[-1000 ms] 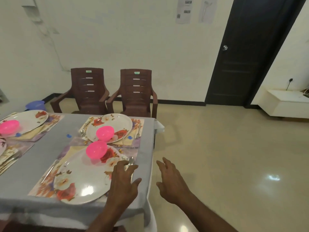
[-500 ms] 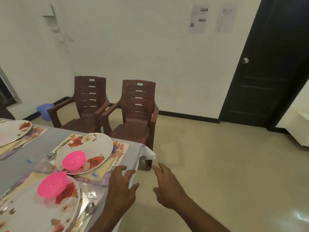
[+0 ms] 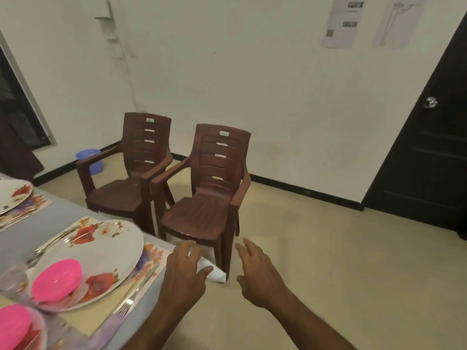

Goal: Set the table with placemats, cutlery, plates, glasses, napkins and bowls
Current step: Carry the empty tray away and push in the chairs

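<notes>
Our left hand (image 3: 185, 271) hovers over the bench's (image 3: 58, 223) far right corner, fingers loosely spread, holding nothing. Our right hand (image 3: 257, 274) hangs beyond the bench's right edge, over the floor, equally relaxed and bare. A floral plate (image 3: 101, 251) on a placemat (image 3: 151, 258) near that corner carries a pink bowl (image 3: 57, 278); a fork (image 3: 131, 299) lies along the plate's right side.

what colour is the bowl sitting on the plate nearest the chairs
Bright pink. The bowl sits on a white plate with red flowers, seen in the head view.
</notes>
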